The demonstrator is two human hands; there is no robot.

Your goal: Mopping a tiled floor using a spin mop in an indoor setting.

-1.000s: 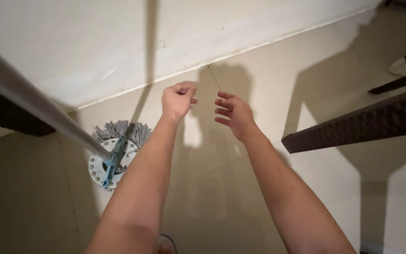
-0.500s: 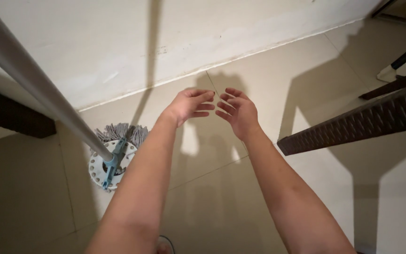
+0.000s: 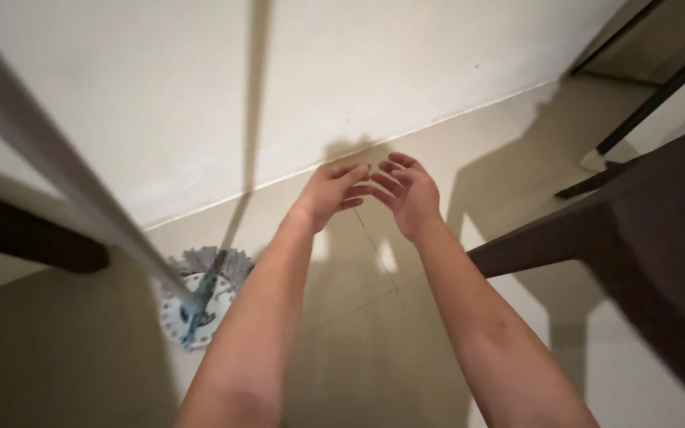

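Left hand: we are holding our left hand (image 3: 333, 192) out over the floor (image 3: 406, 317), close to the line where the floor is meeting the wall (image 3: 342, 79). The fingers are spreading loosely and nothing is lying in the hand.

Right hand: our right hand (image 3: 411, 190) is hanging just beside the left one, and the fingertips of both hands are almost touching or touching; we cannot tell which. The fingers are bending a little, the hand is loosely spread, and it is carrying nothing.

Mop: the mop head (image 3: 204, 297) is resting on the floor near the wall, to the left of our left forearm and well apart from both hands. It is showing a white round plate with holes, a blue joint and grey strands.

Mop handle: the grey handle (image 3: 65, 170) is rising from the mop head toward the upper left corner of the view, blurred.

Table: a dark brown table (image 3: 644, 238) is standing at the right, near our right forearm but not touching it.

Shadows: the shadows of our hands are falling on the floor and on the bottom of the wall.
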